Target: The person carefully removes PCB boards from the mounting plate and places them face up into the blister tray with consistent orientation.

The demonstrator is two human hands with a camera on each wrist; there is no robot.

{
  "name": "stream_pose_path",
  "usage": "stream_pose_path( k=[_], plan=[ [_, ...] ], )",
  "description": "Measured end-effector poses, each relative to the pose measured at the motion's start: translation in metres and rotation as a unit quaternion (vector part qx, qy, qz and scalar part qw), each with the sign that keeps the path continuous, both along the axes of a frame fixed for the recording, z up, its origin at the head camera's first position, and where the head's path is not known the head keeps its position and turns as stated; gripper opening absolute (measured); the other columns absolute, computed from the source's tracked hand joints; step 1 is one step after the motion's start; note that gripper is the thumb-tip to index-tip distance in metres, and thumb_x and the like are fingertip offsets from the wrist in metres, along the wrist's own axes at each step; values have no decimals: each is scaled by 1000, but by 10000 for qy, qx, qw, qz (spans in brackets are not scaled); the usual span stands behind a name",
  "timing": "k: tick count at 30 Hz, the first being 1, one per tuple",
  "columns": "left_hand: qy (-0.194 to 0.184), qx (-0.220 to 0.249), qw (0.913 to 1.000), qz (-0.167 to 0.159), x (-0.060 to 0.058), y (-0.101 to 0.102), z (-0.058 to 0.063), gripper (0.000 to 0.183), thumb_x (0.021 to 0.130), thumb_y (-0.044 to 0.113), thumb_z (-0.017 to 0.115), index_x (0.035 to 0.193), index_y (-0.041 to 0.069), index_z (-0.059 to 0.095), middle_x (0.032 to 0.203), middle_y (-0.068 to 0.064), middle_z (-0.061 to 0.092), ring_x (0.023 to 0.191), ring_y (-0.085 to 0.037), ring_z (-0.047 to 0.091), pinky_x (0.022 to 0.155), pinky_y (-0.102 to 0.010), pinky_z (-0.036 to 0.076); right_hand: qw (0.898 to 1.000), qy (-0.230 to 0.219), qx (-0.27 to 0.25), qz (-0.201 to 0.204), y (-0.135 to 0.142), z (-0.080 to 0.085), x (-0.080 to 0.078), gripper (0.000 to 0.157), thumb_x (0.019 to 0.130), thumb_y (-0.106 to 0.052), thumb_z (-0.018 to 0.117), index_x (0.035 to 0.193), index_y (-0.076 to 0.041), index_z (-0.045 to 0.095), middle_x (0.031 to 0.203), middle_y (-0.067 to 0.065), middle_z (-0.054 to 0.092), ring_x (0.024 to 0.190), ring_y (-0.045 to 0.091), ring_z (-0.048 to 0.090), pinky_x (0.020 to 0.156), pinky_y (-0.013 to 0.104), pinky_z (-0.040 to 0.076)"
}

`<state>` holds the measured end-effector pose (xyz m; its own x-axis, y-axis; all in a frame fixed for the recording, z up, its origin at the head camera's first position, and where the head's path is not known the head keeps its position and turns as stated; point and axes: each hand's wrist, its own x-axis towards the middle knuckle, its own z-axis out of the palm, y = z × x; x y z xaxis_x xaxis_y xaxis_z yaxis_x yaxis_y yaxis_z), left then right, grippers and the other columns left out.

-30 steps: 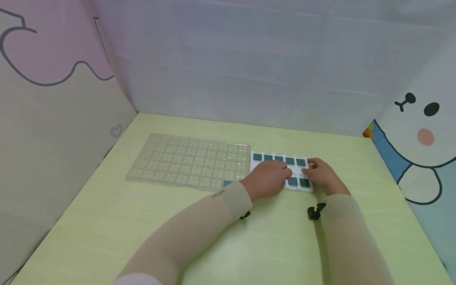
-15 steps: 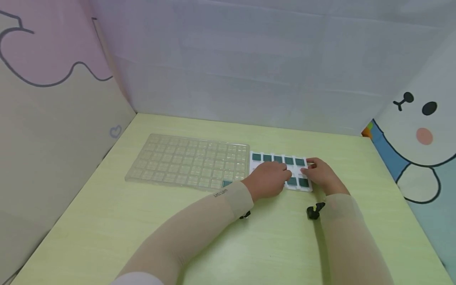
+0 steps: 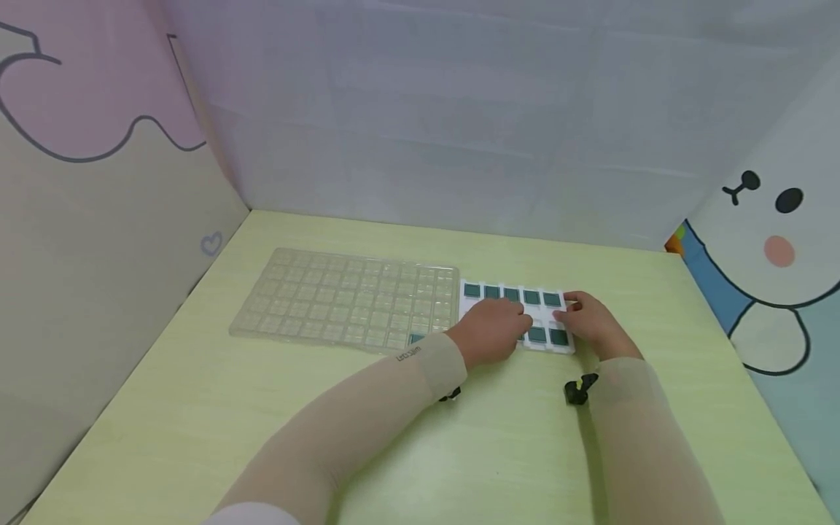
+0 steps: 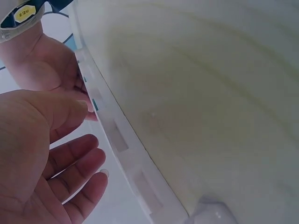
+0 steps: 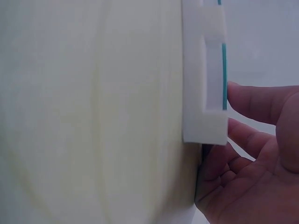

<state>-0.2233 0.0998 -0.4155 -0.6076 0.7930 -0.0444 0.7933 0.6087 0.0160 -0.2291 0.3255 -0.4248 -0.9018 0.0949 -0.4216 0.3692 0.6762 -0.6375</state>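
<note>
A shallow white tray (image 3: 542, 316) with rows of teal square tiles (image 3: 552, 300) lies on the table. My right hand (image 3: 593, 324) grips its right end, one fingertip touching a tile's edge in the right wrist view. Over the tray's middle, my left hand (image 3: 491, 329) has its thumb and forefinger close to a teal edge; in the left wrist view the other fingers (image 4: 77, 163) curl loosely. Whether it pinches a tile is hidden. Two recesses along the tray's near side (image 4: 117, 135) show no teal. A clear compartmented tray (image 3: 348, 295) lies left, with one teal tile (image 3: 416, 338) at its near-right corner.
The pale yellow-green table (image 3: 512, 452) meets a whitish cloth backdrop (image 3: 433, 131) behind and printed panels at both sides. The left forearm crosses in front of the clear tray's near-right corner. Small black camera mounts (image 3: 577, 391) sit at the wrists.
Both hands stay almost where they were over the white tray; the left hand has shifted only very slightly. The whole view has drifted a little. No tile visibly moved.
</note>
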Motion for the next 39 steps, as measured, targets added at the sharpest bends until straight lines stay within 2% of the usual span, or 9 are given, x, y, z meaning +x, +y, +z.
stream_pose_path(
  k=[8, 15, 39],
  plan=[
    [-98, 2, 9999, 84, -2, 4, -6, 21, 105, 21, 59, 124, 22, 67, 109, 8, 62, 92, -10, 55, 83, -25, 51, 10000, -44, 59, -11, 2, -1, -1, 69, 106, -32, 57, 159, 0, 26, 155, 33, 31, 135, 47, 36, 114, 63, 31],
    [-211, -26, 9996, 210, -3, 5, -5, 22, 105, 21, 59, 125, 22, 68, 112, 8, 62, 95, -10, 55, 87, -26, 51, 10000, -75, 47, -15, 1, -3, -2, 71, 105, -32, 57, 160, 0, 25, 156, 33, 31, 135, 47, 36, 114, 64, 31],
    [20, -204, 9993, 322, -3, 14, -7, 27, 106, 24, 57, 131, 21, 67, 119, 4, 65, 104, -13, 58, 94, -29, 51, 10000, 32, 10, 8, -2, -1, 0, 69, 106, -30, 56, 159, 2, 24, 155, 34, 29, 136, 48, 35, 114, 64, 30]
  ],
)
